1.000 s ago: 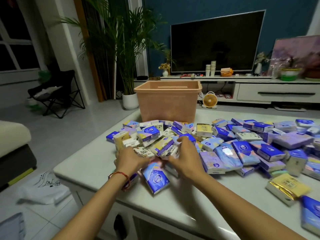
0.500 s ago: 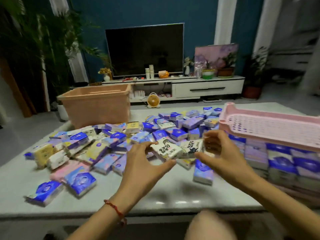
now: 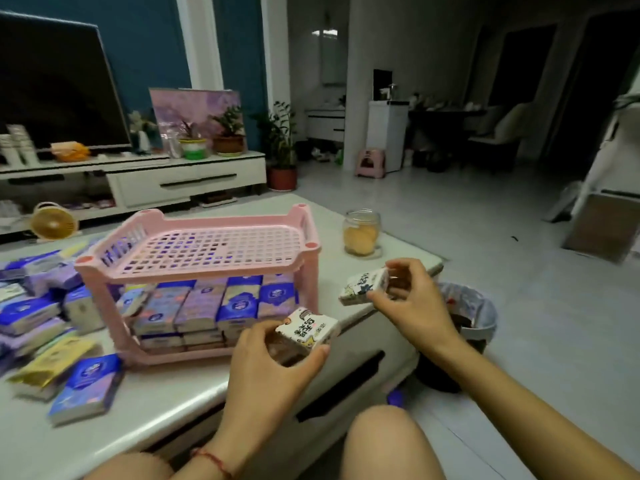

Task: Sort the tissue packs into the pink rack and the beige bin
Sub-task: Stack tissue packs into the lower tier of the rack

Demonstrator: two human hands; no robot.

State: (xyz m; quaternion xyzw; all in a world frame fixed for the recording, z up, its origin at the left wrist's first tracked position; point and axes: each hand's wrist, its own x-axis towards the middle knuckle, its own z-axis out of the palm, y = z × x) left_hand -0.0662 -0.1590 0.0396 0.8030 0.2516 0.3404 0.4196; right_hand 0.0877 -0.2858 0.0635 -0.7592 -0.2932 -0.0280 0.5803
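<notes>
Two white printed tissue packs, one per hand. Left hand (image 3: 273, 362) pinches left pack (image 3: 308, 329) with curled fingers and thumb, just in front of pink rack (image 3: 187, 273), printed face up. Right hand (image 3: 412, 306) pinches right pack (image 3: 363, 284) right of rack, long axis slanting up-right. Packs soft, rectangular; rack perforated plastic.

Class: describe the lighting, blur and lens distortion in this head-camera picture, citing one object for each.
Head view: dim light, far doorways nearly black; loose blue tissue packs at left softly blurred; wide-angle lens tilts the black flat television.
</notes>
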